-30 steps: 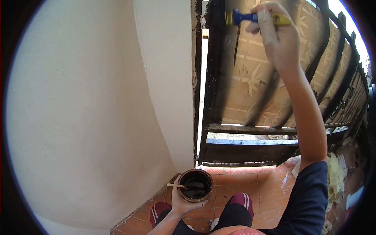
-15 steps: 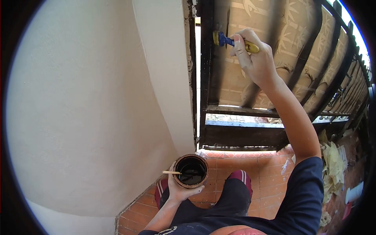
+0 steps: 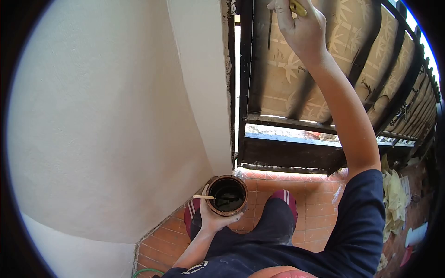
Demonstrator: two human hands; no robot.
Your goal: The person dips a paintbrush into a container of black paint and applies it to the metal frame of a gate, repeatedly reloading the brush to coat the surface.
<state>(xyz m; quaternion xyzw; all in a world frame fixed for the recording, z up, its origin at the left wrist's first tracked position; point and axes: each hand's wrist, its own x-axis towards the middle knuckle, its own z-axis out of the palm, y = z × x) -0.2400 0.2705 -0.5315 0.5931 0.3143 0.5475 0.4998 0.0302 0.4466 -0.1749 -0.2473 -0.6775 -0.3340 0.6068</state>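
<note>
My right hand (image 3: 301,28) is raised at the top of the view, closed around a paintbrush with a yellow handle (image 3: 296,6); the brush head is cut off by the frame's top edge. It is up against a black-painted metal gate (image 3: 252,69) backed by a tan bamboo-print sheet (image 3: 296,69). My left hand (image 3: 211,217) holds a round brown tin of black paint (image 3: 227,194) low in the view, with a wooden stick (image 3: 204,197) lying across its rim.
A cream plastered wall (image 3: 116,116) fills the left side, its corner next to the gate frame. Red tiled floor (image 3: 315,208) lies below, with my knees over it. Crumpled yellowish paper (image 3: 394,199) and scraps sit at the right by the gate's foot.
My right hand has gone up along the gate with the brush, whose head has left the frame. The tin in my left hand stays about where it was.
</note>
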